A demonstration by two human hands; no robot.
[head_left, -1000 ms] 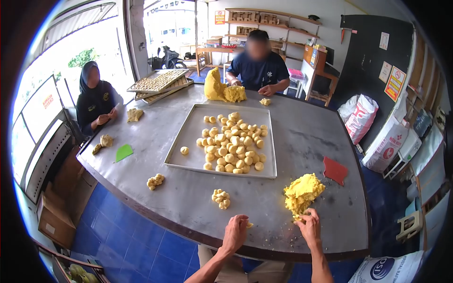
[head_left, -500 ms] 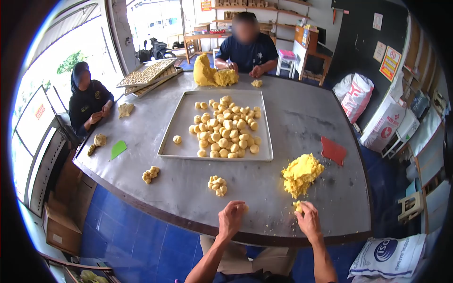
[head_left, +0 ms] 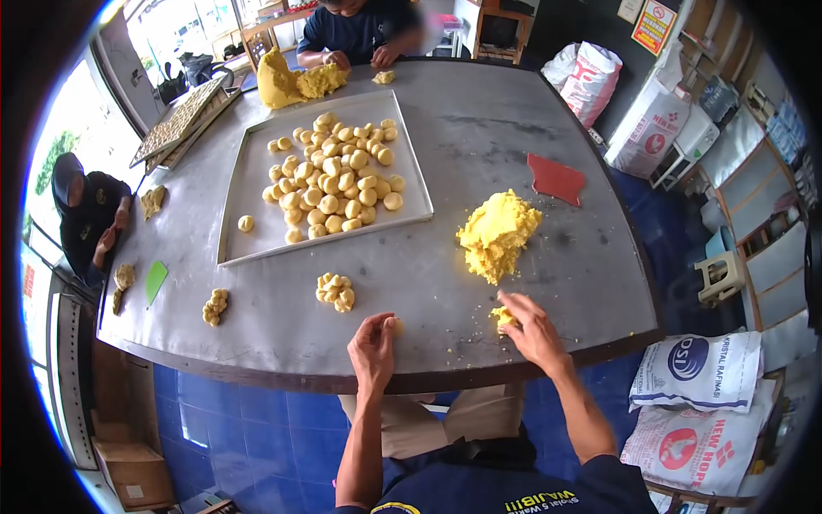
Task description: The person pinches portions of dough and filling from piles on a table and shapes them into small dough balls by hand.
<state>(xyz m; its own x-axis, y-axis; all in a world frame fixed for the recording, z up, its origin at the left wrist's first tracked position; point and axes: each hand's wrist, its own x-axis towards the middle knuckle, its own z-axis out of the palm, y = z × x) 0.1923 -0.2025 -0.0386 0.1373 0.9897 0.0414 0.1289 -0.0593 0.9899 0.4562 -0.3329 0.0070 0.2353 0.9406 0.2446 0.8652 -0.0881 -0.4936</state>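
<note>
Near the table's front edge, my left hand (head_left: 373,349) is closed round a small piece of pale dough (head_left: 398,326), mostly hidden by the fingers. My right hand (head_left: 533,330) has its fingers apart beside a small yellow lump (head_left: 503,319) on the table. Just beyond it lies a large crumbly yellow mound (head_left: 500,235), with crumbs around its base. A cluster of small dough pieces (head_left: 336,292) sits to the left, beyond my left hand. Many round dough balls (head_left: 338,176) are heaped in a shallow metal tray (head_left: 330,242).
A red scraper (head_left: 556,179) lies right of the mound. Another dough cluster (head_left: 215,307) and a green scraper (head_left: 156,282) are at left. One co-worker (head_left: 360,30) is across the table, near a yellow block (head_left: 278,79); another (head_left: 86,214) is at the left edge.
The view has turned and tipped down, so the table appears shifted left and up. My right hand has moved off the mound with a small yellow lump, and its fingers have spread.
</note>
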